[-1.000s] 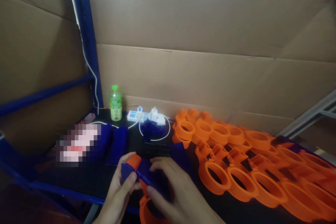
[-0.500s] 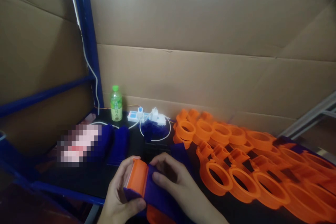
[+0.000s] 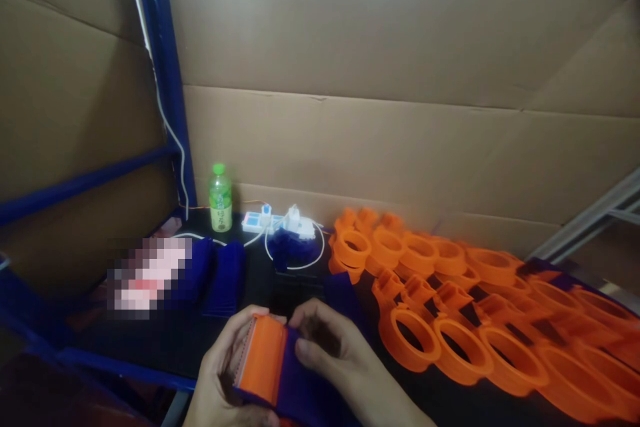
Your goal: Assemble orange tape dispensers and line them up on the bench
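At the bottom middle, an orange plastic tape dispenser with a toothed edge along its left side is held in my left hand. My left fingers curl behind its far end and the thumb lies across the near side. A dark blue flap lies against the dispenser's right side. My right hand closes on this flap, thumb on top and fingertips at its far edge. The lower part of the dispenser drops out of the frame.
Rows of orange tape dispenser frames cover the right of the black table. Stacked blue pieces lie left, beside a blurred-out patch. A green-capped bottle and a power strip with white cables stand by the cardboard wall.
The dispenser has tipped and moved slightly down, so its toothed edge shows more. My left thumb has slid lower, and my right hand has shifted a little down with the flap.
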`<action>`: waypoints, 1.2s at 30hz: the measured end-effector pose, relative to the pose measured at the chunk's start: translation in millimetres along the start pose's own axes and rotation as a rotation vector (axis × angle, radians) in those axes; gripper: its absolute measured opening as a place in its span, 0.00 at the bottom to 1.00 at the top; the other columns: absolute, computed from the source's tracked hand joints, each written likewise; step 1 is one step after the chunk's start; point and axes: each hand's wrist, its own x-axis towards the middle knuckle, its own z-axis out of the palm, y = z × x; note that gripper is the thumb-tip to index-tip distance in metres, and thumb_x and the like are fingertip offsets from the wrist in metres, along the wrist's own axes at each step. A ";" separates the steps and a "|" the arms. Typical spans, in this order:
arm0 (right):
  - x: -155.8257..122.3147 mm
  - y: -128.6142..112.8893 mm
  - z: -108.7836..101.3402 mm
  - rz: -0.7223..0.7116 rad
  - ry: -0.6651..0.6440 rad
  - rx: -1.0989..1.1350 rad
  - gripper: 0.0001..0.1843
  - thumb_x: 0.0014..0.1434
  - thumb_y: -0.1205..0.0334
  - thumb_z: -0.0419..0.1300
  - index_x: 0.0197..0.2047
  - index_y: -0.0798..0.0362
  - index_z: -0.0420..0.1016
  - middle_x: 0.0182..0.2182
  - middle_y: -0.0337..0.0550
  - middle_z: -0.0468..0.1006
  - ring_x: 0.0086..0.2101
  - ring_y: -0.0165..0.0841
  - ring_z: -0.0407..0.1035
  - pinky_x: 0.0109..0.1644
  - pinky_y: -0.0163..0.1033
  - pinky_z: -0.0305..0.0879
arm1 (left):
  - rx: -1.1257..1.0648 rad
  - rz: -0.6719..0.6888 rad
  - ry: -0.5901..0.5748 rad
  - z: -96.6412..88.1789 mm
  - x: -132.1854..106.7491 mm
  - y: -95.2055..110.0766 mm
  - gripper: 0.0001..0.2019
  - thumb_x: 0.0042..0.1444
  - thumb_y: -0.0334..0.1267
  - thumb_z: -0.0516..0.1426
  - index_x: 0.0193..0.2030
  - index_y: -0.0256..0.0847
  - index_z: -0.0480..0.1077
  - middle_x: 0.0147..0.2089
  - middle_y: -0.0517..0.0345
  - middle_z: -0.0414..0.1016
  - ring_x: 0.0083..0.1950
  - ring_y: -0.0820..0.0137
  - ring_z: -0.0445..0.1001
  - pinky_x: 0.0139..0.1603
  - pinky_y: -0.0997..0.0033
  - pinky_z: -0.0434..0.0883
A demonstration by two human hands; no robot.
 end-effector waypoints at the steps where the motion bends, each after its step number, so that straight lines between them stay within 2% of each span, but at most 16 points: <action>1: 0.3 0.1 0.2 -0.006 0.006 0.000 0.16 0.59 0.49 0.62 0.41 0.54 0.68 0.32 0.37 0.66 0.34 0.28 0.58 0.38 0.32 0.57 | -0.001 0.000 -0.002 0.3 0.7 -0.1 0.45 0.22 0.46 0.76 0.54 0.46 0.71 0.50 0.47 0.80 0.53 0.49 0.76 0.52 0.61 0.71; 6: 1.0 0.5 2.1 -0.010 0.002 -0.005 0.17 0.60 0.48 0.62 0.40 0.53 0.66 0.32 0.37 0.66 0.35 0.29 0.59 0.39 0.32 0.58 | 0.008 0.026 -0.001 2.1 1.9 -1.1 0.43 0.22 0.49 0.75 0.52 0.43 0.73 0.52 0.41 0.79 0.54 0.43 0.75 0.52 0.54 0.72; 9: -0.5 -1.8 1.9 -0.022 0.013 -0.078 0.17 0.60 0.47 0.61 0.39 0.53 0.66 0.31 0.36 0.65 0.34 0.28 0.60 0.38 0.31 0.59 | 0.022 0.032 0.019 4.4 -0.4 0.7 0.41 0.23 0.47 0.75 0.50 0.44 0.73 0.51 0.41 0.80 0.54 0.42 0.75 0.49 0.55 0.73; 12: -4.2 -3.9 1.4 -0.077 0.091 -0.309 0.15 0.63 0.48 0.57 0.41 0.52 0.68 0.32 0.38 0.67 0.34 0.29 0.63 0.38 0.32 0.63 | 0.025 0.029 0.051 7.4 -0.3 3.6 0.39 0.26 0.46 0.75 0.51 0.45 0.72 0.48 0.43 0.81 0.49 0.45 0.78 0.46 0.57 0.75; 14: -9.3 -2.6 1.3 -0.177 0.170 -0.537 0.14 0.65 0.50 0.55 0.47 0.51 0.68 0.40 0.42 0.70 0.40 0.32 0.67 0.44 0.35 0.66 | 0.032 0.035 0.103 9.0 2.8 4.8 0.38 0.29 0.44 0.74 0.52 0.45 0.71 0.48 0.45 0.81 0.49 0.48 0.78 0.47 0.60 0.74; 16: -16.9 2.5 0.9 -0.327 0.239 -0.800 0.21 0.63 0.48 0.57 0.56 0.49 0.65 0.50 0.48 0.69 0.48 0.38 0.67 0.51 0.40 0.66 | 0.028 0.023 0.188 9.5 7.4 4.5 0.36 0.34 0.42 0.73 0.54 0.45 0.69 0.50 0.48 0.80 0.51 0.51 0.77 0.48 0.64 0.74; 19: -28.9 16.5 -2.3 -0.535 0.254 -1.213 0.46 0.51 0.43 0.67 0.67 0.49 0.55 0.57 0.56 0.64 0.54 0.49 0.63 0.55 0.49 0.66 | -0.044 -0.043 0.316 7.9 13.3 0.4 0.30 0.44 0.41 0.70 0.55 0.46 0.67 0.50 0.52 0.78 0.48 0.59 0.78 0.47 0.66 0.75; 21: -34.9 27.3 -6.5 -0.589 0.237 -1.413 0.53 0.47 0.48 0.71 0.70 0.52 0.50 0.57 0.59 0.65 0.53 0.52 0.65 0.53 0.52 0.68 | -0.105 -0.078 0.360 6.3 14.8 -4.7 0.24 0.50 0.43 0.67 0.53 0.46 0.67 0.48 0.55 0.77 0.45 0.62 0.79 0.46 0.65 0.76; 23: -39.0 36.3 -11.1 -0.584 0.238 -1.520 0.51 0.48 0.57 0.69 0.70 0.55 0.50 0.56 0.60 0.67 0.51 0.51 0.67 0.50 0.51 0.70 | -0.141 -0.092 0.374 5.6 14.9 -10.8 0.21 0.51 0.43 0.66 0.51 0.47 0.68 0.48 0.57 0.77 0.45 0.63 0.79 0.47 0.63 0.76; 25: -42.1 40.8 -15.1 -0.573 0.240 -1.546 0.47 0.49 0.63 0.65 0.69 0.56 0.52 0.55 0.59 0.69 0.50 0.50 0.68 0.50 0.49 0.71 | -0.150 -0.100 0.359 6.6 15.2 -16.6 0.22 0.48 0.42 0.68 0.50 0.47 0.69 0.50 0.56 0.76 0.47 0.61 0.78 0.48 0.62 0.77; 28: -47.3 34.1 -23.4 -0.478 0.237 -1.442 0.44 0.47 0.66 0.62 0.67 0.52 0.56 0.55 0.55 0.69 0.51 0.46 0.69 0.50 0.45 0.72 | -0.177 -0.105 0.270 9.5 17.9 -22.0 0.25 0.45 0.44 0.69 0.50 0.47 0.70 0.56 0.50 0.74 0.54 0.52 0.75 0.49 0.55 0.77; 30: -51.7 19.4 -39.9 -0.372 0.286 -1.346 0.43 0.47 0.67 0.62 0.67 0.49 0.57 0.57 0.53 0.66 0.51 0.43 0.69 0.50 0.43 0.72 | -0.199 -0.090 0.213 9.5 19.9 -22.5 0.24 0.47 0.47 0.67 0.51 0.47 0.71 0.60 0.47 0.72 0.59 0.47 0.70 0.50 0.49 0.76; 32: -56.7 -2.4 -73.8 -0.288 0.404 -1.303 0.40 0.49 0.66 0.62 0.66 0.48 0.59 0.57 0.52 0.65 0.51 0.43 0.69 0.50 0.43 0.70 | -0.180 -0.061 0.181 6.3 20.1 -21.5 0.21 0.50 0.50 0.64 0.50 0.47 0.72 0.60 0.46 0.72 0.61 0.44 0.69 0.50 0.45 0.76; 34: -62.0 -28.7 -126.3 -0.186 0.531 -1.311 0.35 0.52 0.65 0.63 0.63 0.51 0.63 0.55 0.55 0.68 0.51 0.45 0.68 0.52 0.44 0.67 | -0.096 -0.037 0.163 -0.1 17.6 -21.1 0.19 0.53 0.52 0.62 0.48 0.46 0.74 0.57 0.45 0.76 0.59 0.44 0.71 0.48 0.46 0.77; 36: -68.7 -56.5 -188.3 -0.120 0.773 -1.359 0.29 0.51 0.64 0.66 0.57 0.59 0.70 0.45 0.58 0.75 0.44 0.44 0.72 0.45 0.43 0.66 | 0.031 -0.021 0.181 -8.0 13.5 -22.7 0.16 0.53 0.52 0.62 0.43 0.43 0.77 0.50 0.46 0.80 0.55 0.46 0.74 0.46 0.51 0.78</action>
